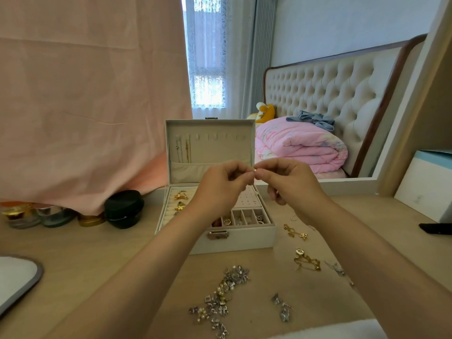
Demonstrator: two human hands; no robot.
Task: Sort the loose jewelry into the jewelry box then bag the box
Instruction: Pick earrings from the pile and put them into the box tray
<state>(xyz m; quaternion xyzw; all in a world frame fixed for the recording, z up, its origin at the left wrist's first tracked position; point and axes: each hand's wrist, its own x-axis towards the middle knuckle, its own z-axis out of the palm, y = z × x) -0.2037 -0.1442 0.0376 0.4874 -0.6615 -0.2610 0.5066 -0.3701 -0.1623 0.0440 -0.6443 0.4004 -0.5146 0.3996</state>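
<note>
A white jewelry box [247,238] stands open on the desk, its lid upright with two chains hanging inside. Gold pieces lie in its left section and small items fill its front compartments. Above the box, my left hand [220,187] and my right hand [291,182] meet fingertip to fingertip, both pinching one tiny pale piece of jewelry [255,170] between them; it is too small to identify. A heap of loose silver and gold jewelry [220,299] lies on the desk in front of the box. More gold pieces [307,260] lie to its right.
Jars and a black round case [124,208] line the back left under a pink cloth. A white box [425,182] and a dark object [436,228] sit at right. A white pad [17,277] is at the left edge. A mirror behind reflects a bed.
</note>
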